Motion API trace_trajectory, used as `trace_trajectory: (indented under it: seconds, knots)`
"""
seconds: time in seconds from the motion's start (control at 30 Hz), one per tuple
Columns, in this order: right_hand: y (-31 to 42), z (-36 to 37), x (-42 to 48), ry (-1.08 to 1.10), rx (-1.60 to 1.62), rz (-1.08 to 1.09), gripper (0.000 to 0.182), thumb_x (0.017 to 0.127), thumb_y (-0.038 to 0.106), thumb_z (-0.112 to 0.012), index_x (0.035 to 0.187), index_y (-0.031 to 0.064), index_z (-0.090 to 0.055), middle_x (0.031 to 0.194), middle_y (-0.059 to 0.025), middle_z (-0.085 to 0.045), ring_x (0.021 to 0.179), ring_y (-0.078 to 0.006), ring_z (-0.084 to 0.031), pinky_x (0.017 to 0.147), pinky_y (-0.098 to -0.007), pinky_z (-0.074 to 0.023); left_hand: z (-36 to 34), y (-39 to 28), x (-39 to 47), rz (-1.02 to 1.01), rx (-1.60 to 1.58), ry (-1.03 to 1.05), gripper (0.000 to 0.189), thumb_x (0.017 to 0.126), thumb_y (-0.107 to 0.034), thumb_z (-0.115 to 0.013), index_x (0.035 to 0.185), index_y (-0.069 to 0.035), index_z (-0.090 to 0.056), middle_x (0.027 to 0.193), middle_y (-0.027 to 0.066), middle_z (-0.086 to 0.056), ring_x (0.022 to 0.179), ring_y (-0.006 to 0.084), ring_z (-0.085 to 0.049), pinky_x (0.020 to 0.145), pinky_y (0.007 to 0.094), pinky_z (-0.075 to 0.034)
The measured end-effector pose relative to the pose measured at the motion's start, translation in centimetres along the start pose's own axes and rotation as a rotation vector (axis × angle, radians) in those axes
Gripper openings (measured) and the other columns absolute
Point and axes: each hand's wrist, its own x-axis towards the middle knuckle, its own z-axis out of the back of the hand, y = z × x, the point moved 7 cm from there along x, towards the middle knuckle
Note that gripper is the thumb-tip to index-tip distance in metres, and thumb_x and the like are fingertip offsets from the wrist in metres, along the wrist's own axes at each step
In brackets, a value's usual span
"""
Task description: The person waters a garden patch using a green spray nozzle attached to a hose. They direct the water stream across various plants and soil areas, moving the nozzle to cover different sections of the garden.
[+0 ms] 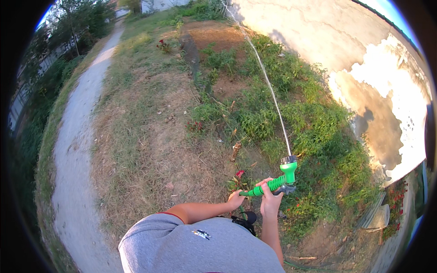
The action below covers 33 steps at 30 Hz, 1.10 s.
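My right hand is closed around the ribbed handle of a green hose spray nozzle, by its dark trigger. The nozzle's black head points away from me. A narrow jet of water shoots from it over the plants towards the far end of the wall. Just left of the handle, my left hand grips the green garden hose where it meets the nozzle. Part of the hose hangs down in front of my grey shirt, beside a black strap or pouch. Leafy green plants grow beyond and right of the nozzle.
A wire mesh fence with wooden stakes edges the plant bed on its left. Red flowers stand close to my left hand. A plastered wall runs along the right. Dry grass and a pale path lie to the left.
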Motion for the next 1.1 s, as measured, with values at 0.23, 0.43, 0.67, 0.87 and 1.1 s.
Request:
trace_trajectory:
  seconds: [0.23,0.43,0.67,0.87,1.1]
  knots:
    - [-0.7,-0.2,-0.2,0.007,0.012,-0.026,0.012,0.087,0.002,-0.061,0.097,0.0021,-0.056,0.087,-0.0089,-0.06,0.082,-0.0206,-0.061,0.077,-0.0355,-0.0481,0.3,-0.2,-0.5,0.039,-0.009,-0.004,0.034,0.092,-0.044,-0.052,0.103,-0.014,-0.063,0.067,0.0129,-0.06,0.06,0.0278,-0.061,0.056,0.0422,-0.046]
    - [-1.3,-1.1,-0.4,0.087,0.098,-0.079,0.011,0.088,0.001,-0.06,0.097,0.0028,-0.056,0.086,-0.0081,-0.059,0.084,-0.0207,-0.061,0.081,-0.0388,-0.049,-0.1,1.0,0.2,-0.001,-0.042,0.005,0.031,0.091,-0.039,-0.053,0.096,-0.01,-0.06,0.072,0.0135,-0.062,0.067,0.0303,-0.063,0.062,0.0438,-0.047]
    - [-2.5,-1.0,0.0,0.12,0.217,-0.15,0.013,0.086,-0.001,-0.06,0.098,0.0018,-0.056,0.087,-0.0094,-0.061,0.084,-0.0223,-0.062,0.08,-0.0386,-0.0492,-0.1,0.8,-0.3,0.036,-0.028,0.041,0.037,0.091,-0.043,-0.052,0.094,-0.007,-0.058,0.075,0.0146,-0.063,0.071,0.0304,-0.064,0.063,0.0442,-0.048]
    - [-2.8,-1.0,0.2,0.083,0.247,-0.199,0.013,0.086,-0.001,-0.06,0.098,0.0027,-0.056,0.084,-0.0088,-0.06,0.082,-0.0226,-0.061,0.08,-0.0395,-0.0496,0.5,-0.6,-1.9,0.089,-0.085,0.069,0.041,0.092,-0.045,-0.052,0.087,-0.005,-0.06,0.068,0.0032,-0.054,0.055,0.0138,-0.057,0.043,0.0315,-0.046]
    - [-3.0,-0.8,-0.1,0.084,0.217,-0.218,0.013,0.087,0.0,-0.06,0.098,0.003,-0.056,0.085,-0.0079,-0.059,0.082,-0.0215,-0.061,0.079,-0.0401,-0.0507,0.1,0.0,-1.6,0.079,-0.043,0.077,0.038,0.092,-0.043,-0.049,0.092,-0.006,-0.057,0.074,0.0123,-0.06,0.063,0.0274,-0.063,0.05,0.042,-0.05]
